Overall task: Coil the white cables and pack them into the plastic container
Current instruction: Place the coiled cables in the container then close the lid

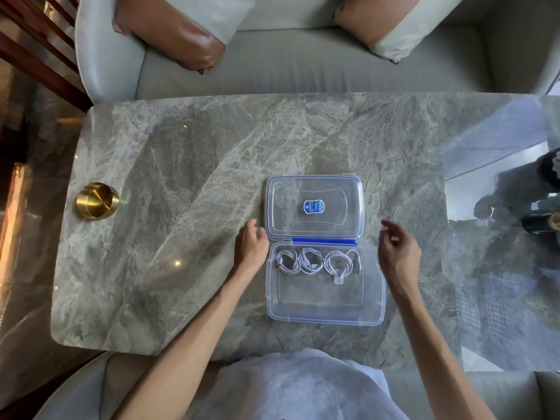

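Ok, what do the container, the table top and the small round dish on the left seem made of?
Plastic container: clear glossy plastic; the table's veining shows through its floor. Table top: grey white-veined marble or a marble-look slab, polished, since it mirrors lights. Round dish: gold-toned metal, likely brass or plated, with a brushed radial sheen.

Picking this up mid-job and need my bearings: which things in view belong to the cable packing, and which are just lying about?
Part of the job:
- three coiled white cables, in the plastic container
- its lid, open
- left hand and right hand, both empty

Lying about:
- brass dish on the marble table
- brown cushion on the sofa
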